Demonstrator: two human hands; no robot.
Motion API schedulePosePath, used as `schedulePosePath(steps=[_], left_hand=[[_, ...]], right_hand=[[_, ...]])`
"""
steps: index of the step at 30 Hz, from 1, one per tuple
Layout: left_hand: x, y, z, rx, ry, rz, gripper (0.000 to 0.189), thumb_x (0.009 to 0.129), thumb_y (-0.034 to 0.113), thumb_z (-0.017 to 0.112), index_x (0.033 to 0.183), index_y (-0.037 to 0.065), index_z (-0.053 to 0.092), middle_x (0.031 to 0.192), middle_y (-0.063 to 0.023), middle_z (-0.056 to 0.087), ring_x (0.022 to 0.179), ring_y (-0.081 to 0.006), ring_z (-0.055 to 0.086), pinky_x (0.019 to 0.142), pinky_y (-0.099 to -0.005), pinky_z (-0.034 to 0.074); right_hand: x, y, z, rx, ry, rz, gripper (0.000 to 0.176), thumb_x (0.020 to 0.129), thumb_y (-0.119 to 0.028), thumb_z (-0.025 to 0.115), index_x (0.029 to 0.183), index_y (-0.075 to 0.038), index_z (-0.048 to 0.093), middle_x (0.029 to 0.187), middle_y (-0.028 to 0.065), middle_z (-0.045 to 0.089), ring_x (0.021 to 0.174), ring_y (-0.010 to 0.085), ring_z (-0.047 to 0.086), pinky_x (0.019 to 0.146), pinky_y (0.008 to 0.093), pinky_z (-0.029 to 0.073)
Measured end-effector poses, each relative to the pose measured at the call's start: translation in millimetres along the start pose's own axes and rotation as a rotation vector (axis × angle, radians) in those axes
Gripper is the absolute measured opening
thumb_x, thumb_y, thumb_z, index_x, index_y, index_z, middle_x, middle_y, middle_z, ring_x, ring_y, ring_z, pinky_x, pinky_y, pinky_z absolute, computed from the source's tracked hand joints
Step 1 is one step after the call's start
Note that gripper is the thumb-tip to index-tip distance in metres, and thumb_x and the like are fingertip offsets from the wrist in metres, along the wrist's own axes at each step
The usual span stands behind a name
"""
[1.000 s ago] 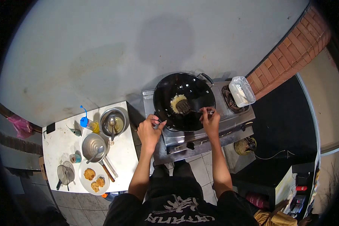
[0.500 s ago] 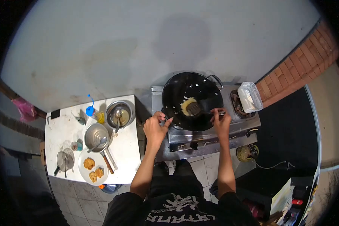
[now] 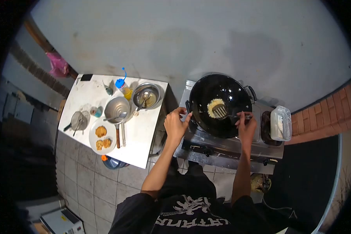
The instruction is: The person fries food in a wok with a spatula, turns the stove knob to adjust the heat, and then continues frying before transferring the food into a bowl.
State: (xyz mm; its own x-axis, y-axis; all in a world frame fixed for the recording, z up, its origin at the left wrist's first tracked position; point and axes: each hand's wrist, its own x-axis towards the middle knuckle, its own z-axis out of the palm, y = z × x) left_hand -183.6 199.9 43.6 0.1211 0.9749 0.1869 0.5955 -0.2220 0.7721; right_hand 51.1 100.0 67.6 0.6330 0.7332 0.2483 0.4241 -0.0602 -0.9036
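A black wok (image 3: 221,86) sits on the metal stove (image 3: 210,146). My left hand (image 3: 175,125) is closed at the wok's left rim, thumb and fingers pinching its side handle. In my right hand (image 3: 246,128) is the handle of a slotted spatula (image 3: 220,112). The spatula's blade lies over the lower right part of a pale yellow fritter (image 3: 213,103) in the wok, covering some of it. Small light crumbs are scattered on the wok's dark inner surface.
Right of the wok, a plastic tub (image 3: 280,123) of white powder stands on the other burner. On the white table (image 3: 138,134) at left are a plate (image 3: 93,134) with browned fritters, a saucepan (image 3: 118,105), a metal bowl (image 3: 146,90), a strainer (image 3: 78,121) and a blue-capped bottle (image 3: 123,86).
The view has swung, so everything appears shifted and tilted. The spatula blade has turned and its slots now show over the fritter. Both hands keep their grips.
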Motion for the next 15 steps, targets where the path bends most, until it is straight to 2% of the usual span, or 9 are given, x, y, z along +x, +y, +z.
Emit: schedulePosePath(steps=[2,5,6,13,15], left_hand=[[-5,-1,6,-0.004,0.076,0.002,0.029,0.076,0.023,0.076,0.092,0.0,0.069,0.084,-0.0141,0.07,0.077,-0.0265,0.069,0.069,-0.0349,0.052],[-11,9,8,-0.005,0.137,-0.039,0.028,0.077,0.022,0.075,0.092,0.0,0.069,0.083,-0.014,0.07,0.076,-0.0267,0.069,0.07,-0.035,0.053],[-11,7,12,-0.015,0.17,0.001,0.027,0.077,0.024,0.074,0.091,0.002,0.069,0.083,-0.0136,0.069,0.071,-0.0287,0.066,0.065,-0.0389,0.051],[-16,13,18,0.038,0.243,-0.072,0.025,0.078,0.021,0.073,0.093,0.001,0.07,0.081,-0.0139,0.068,0.072,-0.0285,0.066,0.066,-0.0385,0.051],[-17,15,18,0.01,0.235,-0.106,0.025,0.077,0.02,0.073,0.093,0.001,0.07,0.08,-0.0148,0.067,0.073,-0.0288,0.066,0.066,-0.0387,0.051]], right_hand=[[0,2,1,0.007,-0.08,0.014,0.018,0.096,-0.014,0.055,0.087,0.002,0.059,0.06,0.0034,0.057,0.051,0.0073,0.055,0.047,0.024,0.042],[3,10,-4,0.13,-0.129,-0.05,0.017,0.096,-0.013,0.055,0.088,0.002,0.059,0.06,0.0029,0.057,0.051,0.007,0.055,0.048,0.023,0.041],[5,10,-10,0.103,-0.13,-0.051,0.018,0.096,-0.013,0.055,0.088,0.002,0.059,0.059,0.0031,0.057,0.051,0.0071,0.055,0.048,0.023,0.04],[25,18,-12,0.129,-0.197,-0.055,0.016,0.096,-0.011,0.055,0.088,0.002,0.058,0.061,0.0049,0.058,0.051,0.0081,0.056,0.047,0.0233,0.039],[21,19,-12,0.137,-0.25,-0.094,0.016,0.096,-0.011,0.054,0.088,0.002,0.058,0.061,0.0025,0.055,0.047,0.0039,0.05,0.041,0.0196,0.035]])
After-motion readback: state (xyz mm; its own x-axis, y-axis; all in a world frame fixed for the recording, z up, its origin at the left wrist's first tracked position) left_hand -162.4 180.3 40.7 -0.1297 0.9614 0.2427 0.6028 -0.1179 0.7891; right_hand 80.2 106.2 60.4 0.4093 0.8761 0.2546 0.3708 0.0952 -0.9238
